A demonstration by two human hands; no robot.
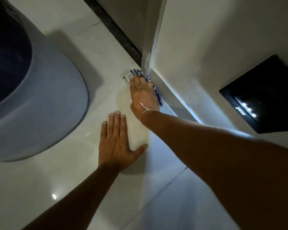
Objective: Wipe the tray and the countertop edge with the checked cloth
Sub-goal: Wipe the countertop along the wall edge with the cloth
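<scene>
The blue-and-white checked cloth (140, 75) lies bunched on the white countertop (96, 52), in the far corner where the counter's right edge meets the wall. My right hand (144, 94) presses flat on the cloth, which shows beyond the fingertips and along the hand's right side. My left hand (117, 141) rests flat on the countertop nearer to me, fingers together and thumb out toward the counter's right edge, holding nothing. No tray is in view.
A large grey-blue basin (45, 103) stands on the counter at the left. A dark strip (113, 29) runs along the counter's back. A white wall (214, 47) rises at the right, with a black panel (264, 95). Pale floor tiles (173, 196) lie below the counter edge.
</scene>
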